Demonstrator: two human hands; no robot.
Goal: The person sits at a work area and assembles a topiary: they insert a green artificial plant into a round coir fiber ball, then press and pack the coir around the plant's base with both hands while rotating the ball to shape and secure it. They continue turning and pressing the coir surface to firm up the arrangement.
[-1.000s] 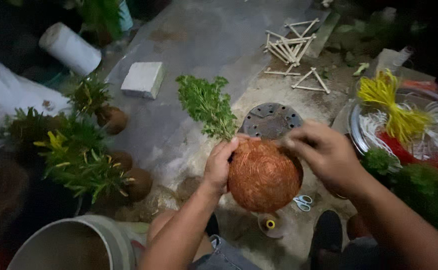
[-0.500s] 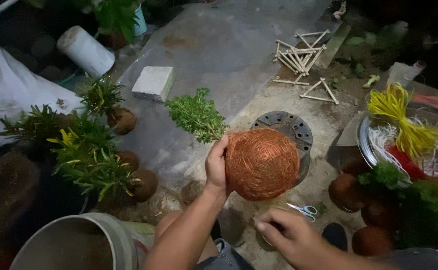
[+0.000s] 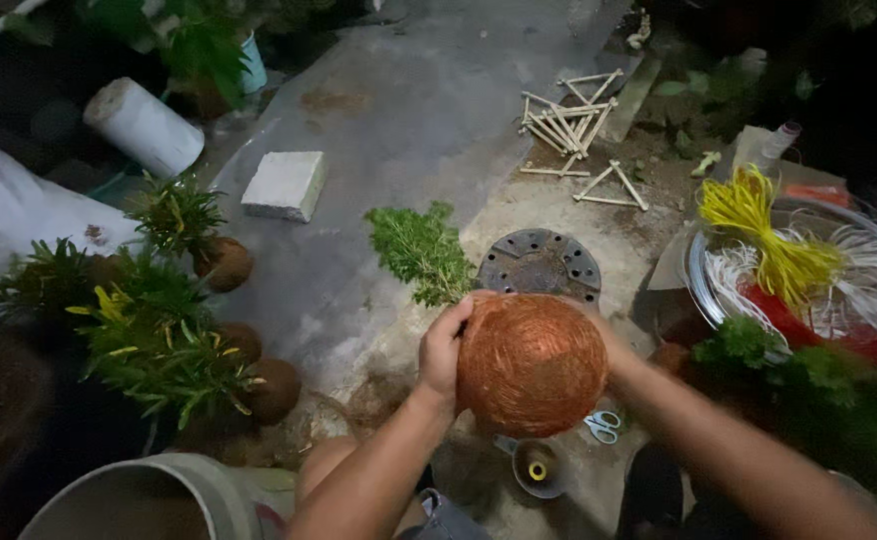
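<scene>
I hold a round ball wrapped in orange string (image 3: 532, 365) between both hands, low in the middle of the head view. A small green leafy plant (image 3: 421, 250) sticks out of its upper left. My left hand (image 3: 446, 350) grips the ball's left side near the plant's base. My right hand (image 3: 610, 345) cups the right side and is mostly hidden behind the ball. A string spool (image 3: 538, 469) and small scissors (image 3: 604, 425) lie on the ground just below the ball.
Several finished plant balls (image 3: 149, 320) sit at the left. A round metal drain cover (image 3: 541, 265), a white block (image 3: 285, 184), stick frames (image 3: 574, 125), a white roll (image 3: 143, 126), a basin of yellow and white strings (image 3: 799, 265) and a pale bucket (image 3: 139, 500) surround me.
My right hand left the ball, dropped low toward the scissors, then came back up onto the ball's right side. The ball stayed in my left hand.
</scene>
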